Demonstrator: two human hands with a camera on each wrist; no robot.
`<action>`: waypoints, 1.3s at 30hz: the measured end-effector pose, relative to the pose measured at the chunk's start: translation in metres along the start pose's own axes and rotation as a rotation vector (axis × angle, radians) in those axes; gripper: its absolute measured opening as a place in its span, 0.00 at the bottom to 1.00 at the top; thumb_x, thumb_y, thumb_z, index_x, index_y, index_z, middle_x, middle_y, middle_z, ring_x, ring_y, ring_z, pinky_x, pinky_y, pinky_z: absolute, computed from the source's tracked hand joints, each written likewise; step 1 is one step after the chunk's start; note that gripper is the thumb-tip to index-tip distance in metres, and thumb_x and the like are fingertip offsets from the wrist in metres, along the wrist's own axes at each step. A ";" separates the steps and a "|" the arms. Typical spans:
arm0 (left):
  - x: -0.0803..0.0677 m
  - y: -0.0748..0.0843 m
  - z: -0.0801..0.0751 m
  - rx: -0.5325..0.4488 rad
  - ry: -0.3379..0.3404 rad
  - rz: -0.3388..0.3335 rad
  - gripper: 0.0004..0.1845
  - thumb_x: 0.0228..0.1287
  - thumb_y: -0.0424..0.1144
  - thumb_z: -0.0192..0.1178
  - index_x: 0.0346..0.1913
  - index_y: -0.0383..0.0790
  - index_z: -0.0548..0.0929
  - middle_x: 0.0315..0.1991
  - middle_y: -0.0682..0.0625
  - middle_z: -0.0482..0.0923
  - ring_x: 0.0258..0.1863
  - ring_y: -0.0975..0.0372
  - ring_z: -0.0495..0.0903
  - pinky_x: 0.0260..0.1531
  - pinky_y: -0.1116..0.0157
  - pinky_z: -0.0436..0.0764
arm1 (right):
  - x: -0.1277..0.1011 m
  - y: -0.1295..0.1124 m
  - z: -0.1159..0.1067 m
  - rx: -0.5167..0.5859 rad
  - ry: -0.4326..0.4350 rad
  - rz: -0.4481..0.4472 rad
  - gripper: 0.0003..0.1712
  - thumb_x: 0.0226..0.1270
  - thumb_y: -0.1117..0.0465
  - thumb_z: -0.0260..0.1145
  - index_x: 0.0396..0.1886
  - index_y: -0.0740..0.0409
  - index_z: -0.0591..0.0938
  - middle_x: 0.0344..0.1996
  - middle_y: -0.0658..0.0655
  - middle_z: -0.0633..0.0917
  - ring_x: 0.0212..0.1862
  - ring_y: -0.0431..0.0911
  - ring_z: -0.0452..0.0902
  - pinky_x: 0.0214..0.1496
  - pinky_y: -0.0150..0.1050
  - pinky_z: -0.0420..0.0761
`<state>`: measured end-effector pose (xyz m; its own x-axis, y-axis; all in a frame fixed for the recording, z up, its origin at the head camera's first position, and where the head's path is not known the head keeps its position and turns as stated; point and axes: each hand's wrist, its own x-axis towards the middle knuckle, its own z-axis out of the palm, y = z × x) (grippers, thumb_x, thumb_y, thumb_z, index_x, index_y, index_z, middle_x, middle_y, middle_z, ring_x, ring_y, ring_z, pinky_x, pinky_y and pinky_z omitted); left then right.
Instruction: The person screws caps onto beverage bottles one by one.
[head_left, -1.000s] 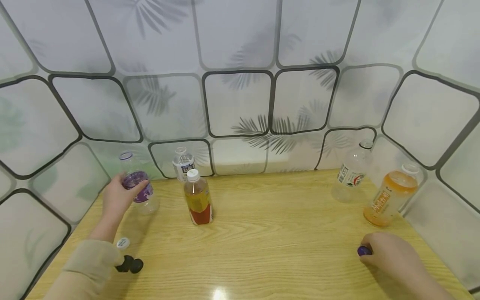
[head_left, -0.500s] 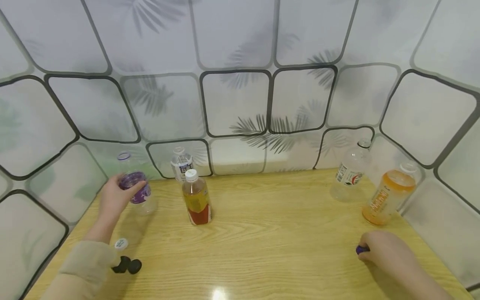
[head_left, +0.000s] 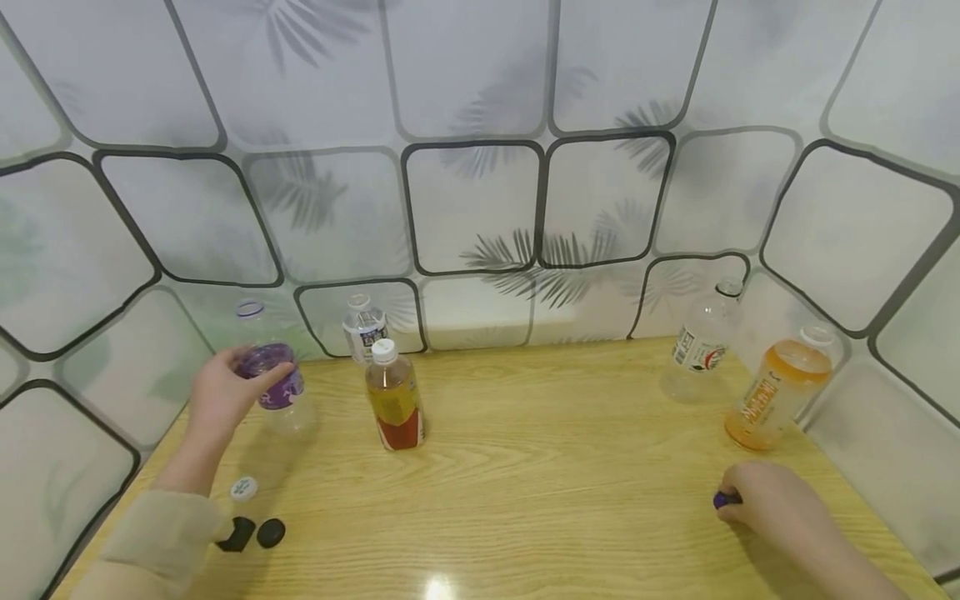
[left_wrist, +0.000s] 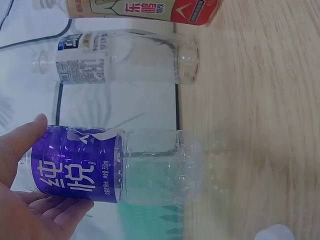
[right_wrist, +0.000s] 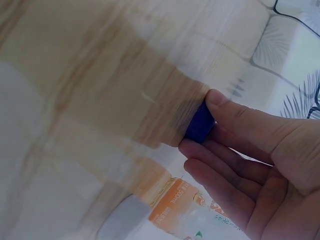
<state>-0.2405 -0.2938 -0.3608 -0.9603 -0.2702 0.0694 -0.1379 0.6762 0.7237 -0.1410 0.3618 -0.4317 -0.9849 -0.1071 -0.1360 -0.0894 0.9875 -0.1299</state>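
Observation:
My left hand (head_left: 225, 392) grips a clear, uncapped bottle with a purple label (head_left: 273, 385) at the table's back left; the left wrist view shows my palm and thumb (left_wrist: 25, 135) round the purple label (left_wrist: 75, 170). My right hand (head_left: 765, 500) rests near the front right of the wooden table (head_left: 540, 492) and pinches a small purple cap (head_left: 722, 500). In the right wrist view the purple cap (right_wrist: 200, 123) sits between my thumb and fingers, against the tabletop.
A capped tea bottle (head_left: 393, 396) and a clear uncapped bottle (head_left: 364, 327) stand beside the purple one. At the back right stand a clear bottle (head_left: 699, 346) and an orange drink bottle (head_left: 780, 387). A white cap (head_left: 243, 487) and two black caps (head_left: 252, 533) lie near my left sleeve.
My left hand and the purple-labelled bottle have shifted slightly left. The right hand stays put with the cap.

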 end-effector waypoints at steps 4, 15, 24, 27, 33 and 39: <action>-0.005 0.005 -0.001 0.034 0.008 0.006 0.50 0.69 0.59 0.70 0.78 0.25 0.63 0.74 0.22 0.66 0.72 0.30 0.68 0.70 0.35 0.74 | 0.000 0.000 0.000 0.008 -0.015 0.010 0.15 0.58 0.55 0.82 0.23 0.49 0.83 0.22 0.44 0.78 0.28 0.42 0.69 0.31 0.40 0.69; -0.028 0.022 -0.010 0.035 0.000 0.038 0.50 0.68 0.59 0.71 0.76 0.23 0.66 0.72 0.21 0.69 0.69 0.30 0.72 0.66 0.36 0.78 | 0.003 0.004 0.002 0.017 -0.049 0.027 0.12 0.57 0.55 0.82 0.26 0.49 0.85 0.25 0.43 0.83 0.29 0.41 0.74 0.32 0.43 0.77; -0.045 0.034 -0.013 0.089 0.012 0.059 0.49 0.66 0.61 0.72 0.73 0.23 0.70 0.68 0.22 0.74 0.63 0.32 0.77 0.60 0.37 0.82 | 0.002 0.005 0.004 0.019 -0.024 0.018 0.15 0.57 0.55 0.82 0.22 0.48 0.82 0.22 0.43 0.79 0.28 0.43 0.70 0.31 0.41 0.70; -0.050 0.038 -0.013 0.101 -0.010 0.068 0.50 0.66 0.62 0.72 0.73 0.23 0.70 0.67 0.22 0.75 0.62 0.32 0.78 0.58 0.38 0.83 | 0.003 0.006 0.004 0.031 -0.031 0.022 0.16 0.57 0.55 0.82 0.22 0.48 0.81 0.21 0.44 0.77 0.27 0.43 0.69 0.31 0.40 0.67; -0.060 0.046 -0.011 0.125 -0.032 0.101 0.48 0.65 0.62 0.72 0.72 0.26 0.73 0.66 0.25 0.78 0.59 0.34 0.81 0.55 0.40 0.84 | 0.004 0.006 0.004 0.036 -0.027 0.020 0.15 0.57 0.55 0.82 0.22 0.48 0.81 0.21 0.44 0.78 0.28 0.43 0.69 0.31 0.40 0.68; -0.068 0.055 -0.009 0.133 -0.032 0.145 0.48 0.63 0.64 0.73 0.70 0.27 0.75 0.64 0.27 0.81 0.57 0.35 0.83 0.52 0.42 0.86 | 0.003 0.003 0.000 0.045 -0.029 0.021 0.17 0.58 0.56 0.82 0.21 0.48 0.80 0.20 0.44 0.76 0.27 0.43 0.68 0.30 0.39 0.66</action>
<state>-0.1800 -0.2449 -0.3195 -0.9794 -0.1427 0.1427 -0.0264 0.7916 0.6105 -0.1442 0.3641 -0.4320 -0.9817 -0.0907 -0.1676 -0.0618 0.9834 -0.1703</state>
